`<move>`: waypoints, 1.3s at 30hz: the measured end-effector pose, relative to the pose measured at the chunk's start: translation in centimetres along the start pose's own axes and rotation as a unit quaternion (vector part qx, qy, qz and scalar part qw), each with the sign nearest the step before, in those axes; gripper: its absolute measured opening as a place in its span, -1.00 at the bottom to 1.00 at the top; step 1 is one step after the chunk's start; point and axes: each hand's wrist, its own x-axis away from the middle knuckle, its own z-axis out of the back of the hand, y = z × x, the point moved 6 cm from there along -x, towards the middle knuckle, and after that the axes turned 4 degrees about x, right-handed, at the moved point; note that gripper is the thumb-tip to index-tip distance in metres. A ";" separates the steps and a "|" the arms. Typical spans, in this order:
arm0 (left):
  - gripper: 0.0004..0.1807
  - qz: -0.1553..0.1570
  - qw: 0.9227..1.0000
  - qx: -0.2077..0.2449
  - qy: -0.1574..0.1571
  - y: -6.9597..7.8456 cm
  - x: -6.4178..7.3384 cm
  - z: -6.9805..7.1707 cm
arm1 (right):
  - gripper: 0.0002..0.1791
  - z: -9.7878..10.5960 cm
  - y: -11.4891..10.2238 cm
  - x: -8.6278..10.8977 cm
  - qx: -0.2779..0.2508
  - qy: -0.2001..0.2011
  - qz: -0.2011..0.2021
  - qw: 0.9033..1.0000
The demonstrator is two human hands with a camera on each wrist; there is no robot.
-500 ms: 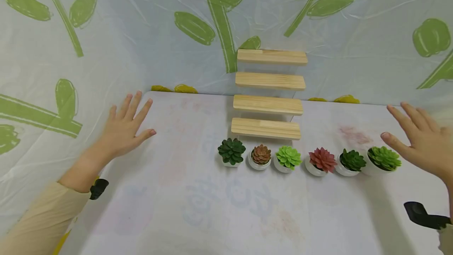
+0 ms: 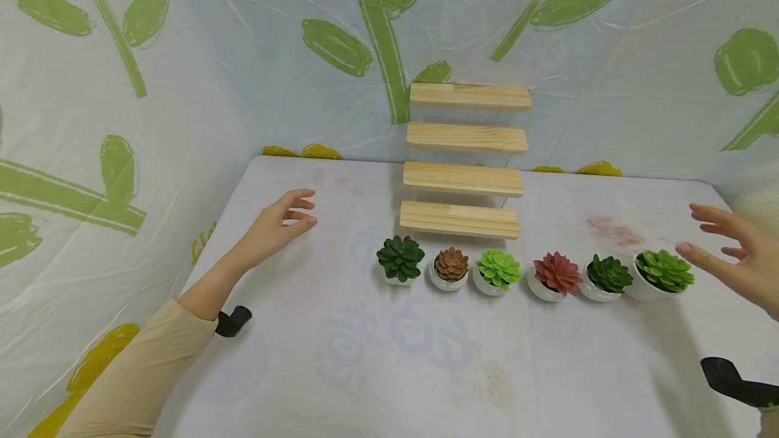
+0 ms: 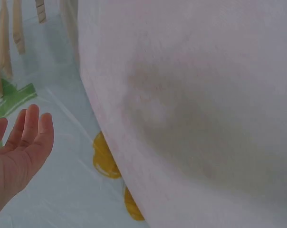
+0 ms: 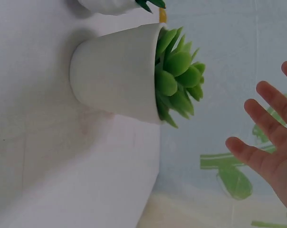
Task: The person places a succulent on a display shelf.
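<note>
Above the worktop (image 2: 292,370), left hand (image 2: 268,233) and right hand (image 2: 756,263) hover, fingers loosely spread, the right near the rightmost potted succulent (image 2: 665,272).

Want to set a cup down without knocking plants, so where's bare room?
The table is bare in front of the potted plants, left of the leftmost plant toward the left hand, and right of the shelves, behind the red plant. All four shelves are bare. Crowded: the right end, three pots close together beside the right hand.
</note>
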 end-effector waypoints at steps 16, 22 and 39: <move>-0.40 0.098 0.962 0.230 -0.110 -1.7 -5.9 -8.2 | -0.05 -2.5 12.8 2.7 -0.088 -0.048 0.004 0.995; -0.42 0.121 0.948 0.272 -0.109 -1.5 -7.5 -9.8 | -0.02 -4.0 12.6 3.6 -0.112 -0.077 -0.031 0.990; -0.40 0.181 0.915 0.350 -0.090 -1.6 -9.8 -13.0 | -0.11 -5.8 8.9 4.1 -0.275 -0.128 -0.051 0.952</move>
